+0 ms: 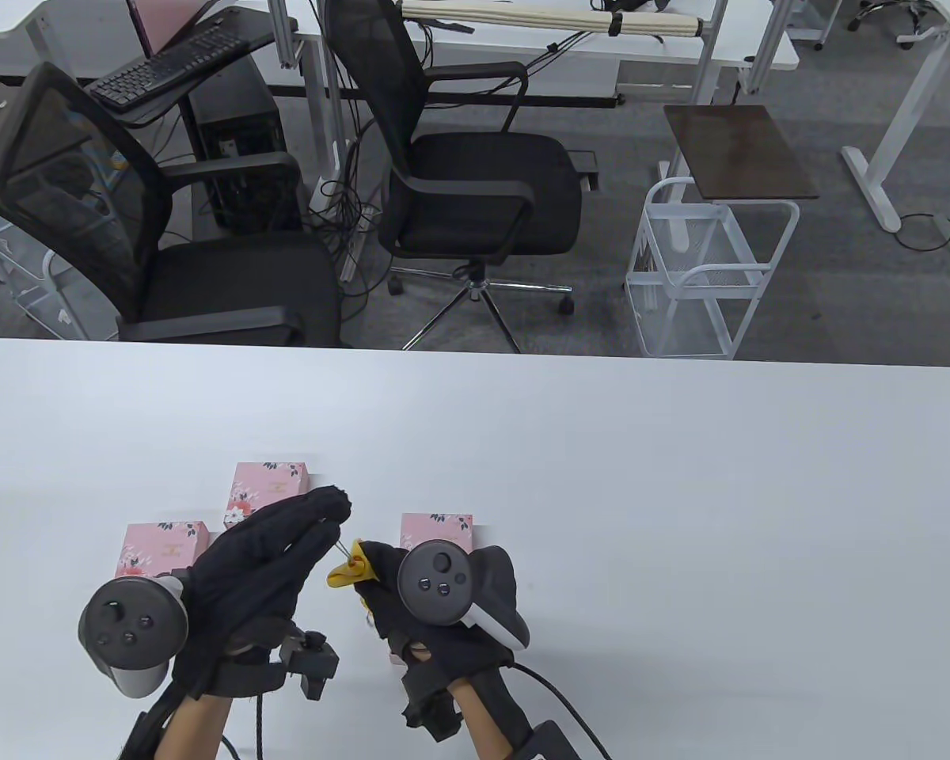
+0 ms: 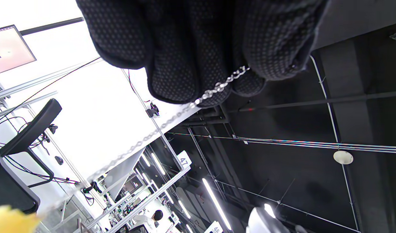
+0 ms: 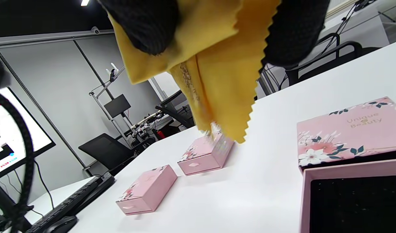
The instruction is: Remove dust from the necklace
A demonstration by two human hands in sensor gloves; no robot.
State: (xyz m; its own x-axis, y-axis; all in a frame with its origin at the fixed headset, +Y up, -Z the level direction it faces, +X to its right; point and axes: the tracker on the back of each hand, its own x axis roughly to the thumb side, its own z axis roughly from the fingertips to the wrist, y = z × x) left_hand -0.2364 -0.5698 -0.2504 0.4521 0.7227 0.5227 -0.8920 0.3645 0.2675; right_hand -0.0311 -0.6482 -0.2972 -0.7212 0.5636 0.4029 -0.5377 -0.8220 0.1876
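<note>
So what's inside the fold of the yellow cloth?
A stretch of the necklace chain lies in the yellow cloth, which the right hand grips. How far the chain runs inside is covered by cloth.

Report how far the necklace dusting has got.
Done: one pink box lies open with its black insert bare, so the necklace is out. In hand: the left hand pinches the chain while the right hand holds the yellow cloth folded around it. Left: finishing the wipe; two other pink boxes look closed.
</note>
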